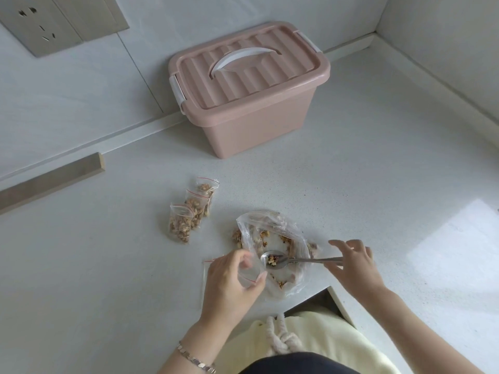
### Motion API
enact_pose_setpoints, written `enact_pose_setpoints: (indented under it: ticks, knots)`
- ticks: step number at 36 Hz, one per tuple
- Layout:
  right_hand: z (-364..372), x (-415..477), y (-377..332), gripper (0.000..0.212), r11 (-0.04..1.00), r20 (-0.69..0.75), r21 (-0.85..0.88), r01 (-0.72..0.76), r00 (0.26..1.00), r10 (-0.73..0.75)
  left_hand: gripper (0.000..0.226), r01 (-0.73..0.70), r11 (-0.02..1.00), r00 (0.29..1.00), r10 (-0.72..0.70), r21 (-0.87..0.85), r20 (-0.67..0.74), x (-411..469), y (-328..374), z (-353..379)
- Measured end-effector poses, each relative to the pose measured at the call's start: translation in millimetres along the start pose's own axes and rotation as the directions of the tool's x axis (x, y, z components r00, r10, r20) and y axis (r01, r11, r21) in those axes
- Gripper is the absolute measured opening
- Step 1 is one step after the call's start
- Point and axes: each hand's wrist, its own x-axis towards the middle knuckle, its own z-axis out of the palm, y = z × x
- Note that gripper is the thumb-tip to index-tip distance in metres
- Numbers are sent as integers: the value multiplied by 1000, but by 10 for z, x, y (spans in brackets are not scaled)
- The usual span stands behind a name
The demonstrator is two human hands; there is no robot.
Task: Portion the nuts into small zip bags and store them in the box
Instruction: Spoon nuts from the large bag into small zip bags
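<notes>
Brown nuts (272,261) sit in the spoon (299,261) the right hand (351,264) pinches, over the big bag (270,222) at the counter (351,171) front edge. The left hand (232,282) grips a zip bag (252,275); three filled bags (179,225) lie nearby, and the box (248,87) is lidded.

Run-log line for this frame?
step: portioning | left hand: holds small zip bag open | right hand: holds spoon of nuts over large bag | filled bags: three on counter | box: lid on

Left hand (232,279) holding small zip bag (249,271), right hand (353,261) holding spoon (275,259)
</notes>
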Motion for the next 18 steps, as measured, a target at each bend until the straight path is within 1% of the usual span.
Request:
enact_pose_setpoints:
  ticks: [1,3,5,9,13,15,17,18]
  knots:
    - [17,25,51,51,997,23,-76,0,1000,1,29,14,1000,1000,-14,-1,-3,-10,-23,-8]
    - [66,71,123,52,986,55,-165,22,998,-13,30,48,999,999,-48,-15,-7,-24,-52,-32]
    - [112,111,172,47,982,73,-182,41,997,-28,33,85,996,996,-85,-31,-9,-28,-63,-58]
    - [142,168,225,32,972,50,-219,83,996,-74,31,146,989,989,-146,-33,2,-39,-72,-90]
    - [134,218,273,28,949,115,-269,162,984,-135,33,169,984,986,-168,-52,18,-58,-62,-111]
    - [96,229,297,20,970,153,-182,160,979,-133,34,174,983,985,-173,-62,28,-57,-47,-113]
    - [37,222,305,6,995,177,6,98,979,-97,36,180,981,983,-178,-71,40,-53,-36,-111]
    - [5,210,307,4,992,190,111,58,979,-79,37,184,980,982,-181,-75,45,-52,-30,-110]
